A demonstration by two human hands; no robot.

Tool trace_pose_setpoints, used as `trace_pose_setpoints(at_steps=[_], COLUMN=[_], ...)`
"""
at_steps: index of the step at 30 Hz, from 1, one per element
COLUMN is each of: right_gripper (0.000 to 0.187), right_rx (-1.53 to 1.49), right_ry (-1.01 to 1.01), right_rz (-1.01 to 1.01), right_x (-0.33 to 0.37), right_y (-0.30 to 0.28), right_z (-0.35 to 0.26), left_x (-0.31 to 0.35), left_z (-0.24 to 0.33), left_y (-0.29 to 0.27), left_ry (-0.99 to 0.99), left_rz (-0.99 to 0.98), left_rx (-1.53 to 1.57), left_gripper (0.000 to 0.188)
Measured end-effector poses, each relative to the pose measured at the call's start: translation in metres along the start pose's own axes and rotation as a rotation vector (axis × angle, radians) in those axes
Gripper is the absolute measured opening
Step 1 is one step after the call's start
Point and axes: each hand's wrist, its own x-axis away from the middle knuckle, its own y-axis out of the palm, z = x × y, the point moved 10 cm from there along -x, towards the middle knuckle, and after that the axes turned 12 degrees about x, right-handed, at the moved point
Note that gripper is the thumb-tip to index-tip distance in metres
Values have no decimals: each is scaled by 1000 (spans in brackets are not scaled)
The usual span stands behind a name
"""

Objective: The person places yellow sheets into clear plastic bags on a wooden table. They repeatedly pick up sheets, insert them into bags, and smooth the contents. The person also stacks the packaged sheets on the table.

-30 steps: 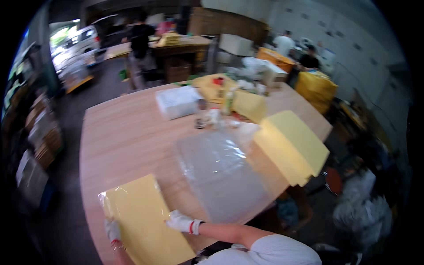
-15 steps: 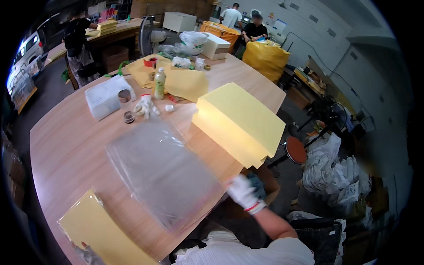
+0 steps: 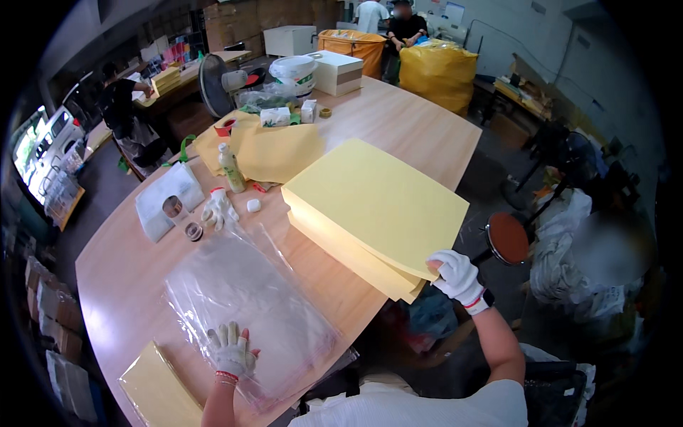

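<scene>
My left hand (image 3: 233, 350), in a white glove with some bare fingertips, lies with fingers spread on a stack of clear plastic bags (image 3: 256, 306). To the right of the bags stands a thick stack of yellow paper sheets (image 3: 377, 206). My right hand (image 3: 457, 275), also gloved, grips the near right corner of the top yellow sheet, its thumb on the paper; that edge bows slightly up from the stack. At the lower left, a pile of yellow sheets in clear plastic (image 3: 160, 388) rests by the table edge, beside my left forearm.
Beyond the bags are a spare white glove (image 3: 219, 209), a clear jar (image 3: 178, 212), a bottle (image 3: 231, 168) and a white packet (image 3: 169, 199). A bucket (image 3: 293, 71) and a white box (image 3: 337, 74) stand farther back. An orange stool (image 3: 507, 237) is at the right; people work beyond.
My right hand has moved from the table's near edge to the yellow stack's corner and taken hold there. My left hand has left the wrapped yellow pile and now lies on the plastic bags.
</scene>
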Motion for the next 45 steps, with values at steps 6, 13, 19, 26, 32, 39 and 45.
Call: trace_pose_setpoints(at_steps=[6, 13, 19, 26, 32, 39, 45], right_gripper=[33, 19, 42, 29, 39, 56, 53], right_rx=[-62, -157, -806, -179, -832, -1253, -372], right_ry=[-136, -243, -121, 595, 950, 1155, 878], right_rz=[119, 69, -450, -714, -649, 0, -380], right_x=[-17, -9, 24, 110, 145, 247, 264], right_y=[-28, -102, -72, 139, 147, 144, 110], right_z=[8, -44, -39, 157, 44, -66, -123], left_x=[-72, -141, -73, 5, 87, 131, 66], left_z=[116, 313, 279, 289, 278, 186, 60], left_y=[-46, -67, -11, -23, -51, -59, 27], left_ry=[90, -129, -517, -308, 281, 172, -150], left_rz=[187, -662, -269, -268, -273, -455, 98], left_rx=[690, 2892, 2197, 2123, 1708, 1904, 330], left_gripper=[63, 45, 37, 50, 66, 56, 22])
